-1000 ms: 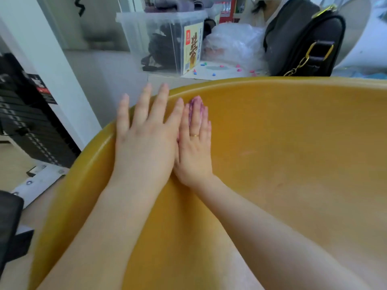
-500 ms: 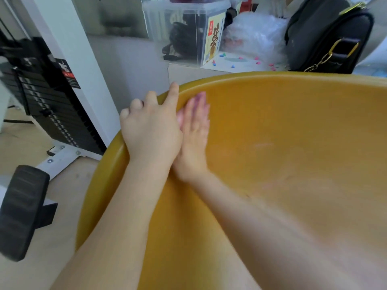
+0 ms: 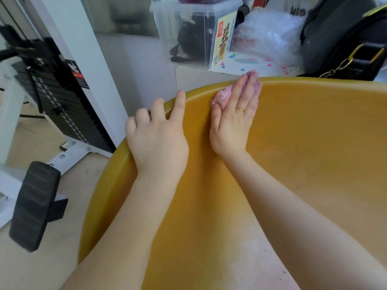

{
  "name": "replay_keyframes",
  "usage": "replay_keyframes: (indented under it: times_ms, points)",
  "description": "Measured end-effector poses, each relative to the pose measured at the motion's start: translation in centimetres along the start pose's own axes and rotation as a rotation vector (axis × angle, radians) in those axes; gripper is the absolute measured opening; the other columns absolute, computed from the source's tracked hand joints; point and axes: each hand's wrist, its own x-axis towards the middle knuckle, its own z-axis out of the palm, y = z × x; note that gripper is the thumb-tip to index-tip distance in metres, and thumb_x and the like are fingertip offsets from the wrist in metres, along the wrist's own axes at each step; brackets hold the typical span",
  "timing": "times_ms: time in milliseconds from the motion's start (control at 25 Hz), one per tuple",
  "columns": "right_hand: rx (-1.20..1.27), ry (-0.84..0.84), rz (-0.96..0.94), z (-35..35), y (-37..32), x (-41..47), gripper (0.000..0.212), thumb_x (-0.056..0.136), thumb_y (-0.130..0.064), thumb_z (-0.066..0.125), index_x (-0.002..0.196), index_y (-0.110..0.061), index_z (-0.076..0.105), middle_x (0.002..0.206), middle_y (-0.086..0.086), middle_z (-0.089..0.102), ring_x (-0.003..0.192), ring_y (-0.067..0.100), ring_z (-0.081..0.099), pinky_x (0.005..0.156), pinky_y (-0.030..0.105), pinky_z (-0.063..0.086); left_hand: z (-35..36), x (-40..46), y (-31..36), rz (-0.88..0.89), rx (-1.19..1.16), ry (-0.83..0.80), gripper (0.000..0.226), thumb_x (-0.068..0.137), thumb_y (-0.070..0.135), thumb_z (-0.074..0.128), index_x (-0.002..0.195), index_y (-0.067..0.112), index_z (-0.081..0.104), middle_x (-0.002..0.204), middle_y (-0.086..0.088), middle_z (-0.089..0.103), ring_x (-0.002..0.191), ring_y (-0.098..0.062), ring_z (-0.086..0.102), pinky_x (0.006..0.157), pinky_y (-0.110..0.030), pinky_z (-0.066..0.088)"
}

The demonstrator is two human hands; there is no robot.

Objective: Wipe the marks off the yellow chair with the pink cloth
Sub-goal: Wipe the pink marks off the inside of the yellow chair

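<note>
Mid-wipe, the flat right hand (image 3: pixel 234 120) pressed the pink cloth (image 3: pixel 223 95) against the yellow chair (image 3: pixel 314 143) near its rim, which the left hand (image 3: pixel 157 132) gripped with curled fingers; next probably came another firm stroke.

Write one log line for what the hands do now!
right hand presses pink cloth flat on yellow chair | left hand grips rim
</note>
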Motion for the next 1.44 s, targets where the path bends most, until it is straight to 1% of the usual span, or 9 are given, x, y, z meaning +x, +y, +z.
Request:
replay_keyframes:
  times_ms: [120, 240, 400, 600, 680, 800, 920, 1160, 1440]
  points:
    - [0.114, -0.305, -0.150, 0.4, -2.3, -9.5, 0.065, 0.095, -0.049, 0.004, 0.146, -0.009, 0.001, 0.154, 0.008, -0.012, 0.142, 0.029, -0.007, 0.114, 0.036, -0.005, 0.3, -0.3, 0.0, 0.014, 0.090, 0.074, 0.063, 0.085, 0.036, 0.014, 0.147, 0.029, 0.024, 0.135, -0.015, 0.046, 0.108, -0.036, 0.051, 0.090, -0.040, 0.039]
    - [0.168, -0.490, -0.350, -0.4, -0.9, -13.0, 0.057, 0.092, -0.052, 0.000, 0.142, -0.026, -0.006, 0.153, -0.009, -0.023, 0.141, 0.016, -0.015, 0.114, 0.032, -0.007, 1.6, -1.0, 0.0, 0.021, 0.178, 0.072, 0.064, 0.083, 0.035, 0.031, 0.146, 0.026, 0.027, 0.130, -0.017, 0.049, 0.104, -0.036, 0.054, 0.089, -0.039, 0.042]
    - [-0.068, -0.221, -0.321, 0.3, 2.8, -5.7, 0.055, 0.097, -0.044, 0.015, 0.144, -0.015, 0.015, 0.152, 0.012, 0.019, 0.137, 0.029, 0.010, 0.110, 0.041, 0.006, 1.9, -1.1, 0.4, 0.053, 0.159, 0.114, 0.075, 0.078, 0.041, 0.057, 0.144, 0.013, 0.033, 0.132, -0.024, 0.048, 0.115, -0.042, 0.051, 0.100, -0.049, 0.038]
    - [-0.106, 0.028, 0.033, 0.8, 2.6, -1.6, 0.061, 0.093, -0.034, 0.030, 0.145, -0.006, 0.016, 0.153, 0.018, 0.018, 0.140, 0.031, 0.011, 0.113, 0.038, 0.000, 2.0, -1.6, 1.5, 0.335, 0.085, 0.020, 0.096, 0.082, 0.042, 0.061, 0.149, 0.005, 0.004, 0.157, -0.017, -0.004, 0.146, -0.032, -0.002, 0.112, -0.042, -0.006]
    - [-0.042, -0.051, 0.042, 1.2, 1.5, -5.6, 0.063, 0.093, -0.034, 0.030, 0.146, -0.010, 0.007, 0.155, 0.013, 0.005, 0.142, 0.027, 0.002, 0.113, 0.038, 0.001, 2.4, -1.9, 2.0, 0.403, 0.091, -0.159, 0.106, 0.083, 0.052, 0.056, 0.147, 0.006, -0.015, 0.151, -0.014, -0.030, 0.142, -0.029, -0.023, 0.112, -0.037, -0.014]
    - [-0.056, -0.341, -0.227, 0.2, 3.1, -12.7, 0.061, 0.095, -0.039, 0.020, 0.146, -0.023, -0.009, 0.154, -0.006, -0.020, 0.143, 0.017, -0.010, 0.114, 0.035, -0.004, 3.3, -2.0, 2.3, 0.424, 0.210, -0.268, 0.118, 0.076, 0.060, 0.056, 0.143, 0.007, -0.025, 0.146, -0.014, -0.040, 0.138, -0.031, -0.032, 0.108, -0.039, -0.021]
    - [-0.233, -0.331, -0.456, -1.1, 7.8, -9.6, 0.054, 0.097, -0.044, 0.011, 0.146, -0.024, 0.003, 0.156, -0.001, 0.002, 0.142, 0.020, 0.004, 0.111, 0.040, 0.007, 4.5, -2.5, 2.8, 0.385, 0.284, -0.370, 0.129, 0.071, 0.062, 0.062, 0.140, 0.008, -0.032, 0.144, -0.015, -0.043, 0.135, -0.035, -0.034, 0.099, -0.045, -0.028]
    - [-0.412, 0.008, -0.074, -1.1, 9.2, -2.9, 0.062, 0.094, -0.045, 0.027, 0.143, -0.007, 0.020, 0.150, 0.018, 0.026, 0.138, 0.031, 0.014, 0.112, 0.043, 0.008, 5.7, -2.9, 3.7, 0.342, 0.314, -0.439, 0.141, 0.064, 0.063, 0.069, 0.127, 0.006, -0.044, 0.140, -0.014, -0.048, 0.130, -0.035, -0.039, 0.086, -0.049, -0.034]
    - [-0.309, -0.374, -0.303, -1.9, 9.7, -13.4, 0.059, 0.097, -0.049, 0.010, 0.147, -0.020, -0.001, 0.155, -0.002, -0.013, 0.143, 0.020, -0.003, 0.114, 0.036, 0.002, 6.0, -3.4, 3.9, 0.360, 0.338, -0.463, 0.143, 0.062, 0.065, 0.069, 0.123, 0.005, -0.045, 0.138, -0.012, -0.051, 0.129, -0.035, -0.039, 0.085, -0.050, -0.035]
